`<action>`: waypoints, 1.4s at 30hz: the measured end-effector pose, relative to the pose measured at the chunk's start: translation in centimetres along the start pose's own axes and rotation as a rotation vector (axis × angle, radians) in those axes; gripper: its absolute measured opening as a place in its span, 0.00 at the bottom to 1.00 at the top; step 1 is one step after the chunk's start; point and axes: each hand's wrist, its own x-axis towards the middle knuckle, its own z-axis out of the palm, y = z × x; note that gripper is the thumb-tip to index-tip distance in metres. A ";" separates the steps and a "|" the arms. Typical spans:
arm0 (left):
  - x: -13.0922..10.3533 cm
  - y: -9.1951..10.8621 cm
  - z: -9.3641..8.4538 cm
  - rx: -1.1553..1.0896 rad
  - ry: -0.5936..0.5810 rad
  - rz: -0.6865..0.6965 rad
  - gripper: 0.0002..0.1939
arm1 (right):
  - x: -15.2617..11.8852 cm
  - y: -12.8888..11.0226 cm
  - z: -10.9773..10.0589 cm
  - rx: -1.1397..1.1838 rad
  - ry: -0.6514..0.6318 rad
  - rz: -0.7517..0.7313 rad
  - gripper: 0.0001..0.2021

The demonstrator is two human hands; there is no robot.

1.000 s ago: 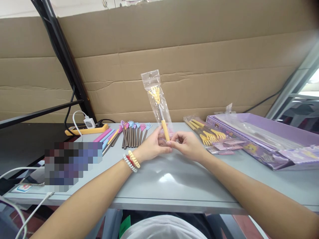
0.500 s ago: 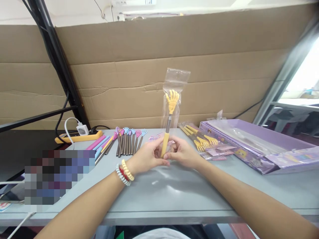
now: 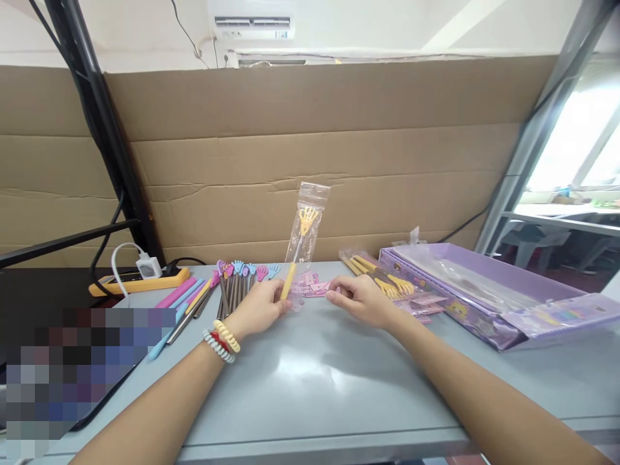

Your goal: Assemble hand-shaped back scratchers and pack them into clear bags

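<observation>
Yellow hand-shaped telescopic back scratcher in a clear plastic sleeve [image 3: 303, 234] stands nearly upright over the middle of the grey table [image 3: 310, 387], leaning slightly to the right at the top, with the open end of the sleeve above the yellow claw. My left hand [image 3: 261, 307] is closed around its yellow handle at the bottom, fingers and thumb pinching it just above the tabletop; coiled bracelets in white, red and cream [image 3: 221, 336] ring that wrist. My right hand [image 3: 358, 298] is loosely curled and holds nothing that I can see, hovering just right of the small pink paper labels [image 3: 312, 285] lying at the scratcher's foot. Left of my left hand lies a row of unpacked scratchers with pink, blue and yellow heads and metal shafts [image 3: 239, 279]. Behind my right hand sits a pile of bagged yellow scratchers [image 3: 375, 274], and beyond it a long purple printed box with clear sleeves inside [image 3: 489, 290]. A yellow power strip with a white charger [image 3: 140, 279] rests at the far left, against the brown cardboard wall [image 3: 310, 155].
</observation>
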 end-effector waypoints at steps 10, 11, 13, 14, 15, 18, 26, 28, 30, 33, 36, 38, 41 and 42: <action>-0.1 0.9 1.1 -0.104 0.050 -0.128 0.05 | -0.1 -0.4 0.3 -0.070 -0.160 -0.025 0.20; -0.1 1.1 1.0 -0.103 0.052 -0.140 0.06 | -0.1 -0.5 0.3 -0.071 -0.171 -0.032 0.20; -0.1 1.2 0.8 -0.118 0.070 -0.144 0.08 | -0.1 -0.5 0.3 -0.078 -0.191 -0.045 0.18; -0.1 1.2 0.7 -0.135 0.079 -0.135 0.09 | -0.1 -0.5 0.3 -0.083 -0.198 -0.047 0.17; -0.1 1.2 0.5 -0.153 0.086 -0.129 0.10 | 0.0 -0.5 0.5 -0.087 -0.205 -0.048 0.16; 0.0 0.9 0.2 -0.149 0.109 -0.125 0.12 | 0.1 -0.5 1.6 -0.097 -0.172 -0.046 0.13; 0.2 0.3 0.8 0.006 0.098 -0.073 0.22 | 0.4 -1.4 4.7 -0.198 -0.356 -0.157 0.28; 0.3 0.3 0.9 0.029 0.096 -0.062 0.23 | 0.6 -1.3 4.4 -0.195 -0.390 -0.124 0.27; 0.3 0.3 0.9 0.024 0.099 -0.053 0.23 | 0.8 -0.9 3.9 -0.197 -0.348 -0.131 0.22; 0.3 0.2 0.7 -0.002 0.118 -0.047 0.25 | 1.0 -0.2 3.4 -0.227 -0.223 -0.095 0.19; 0.3 0.2 0.7 -0.043 0.104 -0.033 0.27 | 1.2 0.4 3.7 -0.239 -0.156 -0.016 0.19; 0.4 0.2 0.7 -0.080 0.102 -0.046 0.29 | 1.3 0.6 3.9 -0.248 -0.170 0.025 0.19; 0.5 0.1 0.7 -0.099 0.122 -0.081 0.32 | 1.5 0.4 3.9 -0.243 -0.218 0.094 0.13; 0.6 0.0 0.7 -0.091 0.133 -0.087 0.32 | 1.6 0.2 3.8 -0.228 -0.245 0.111 0.10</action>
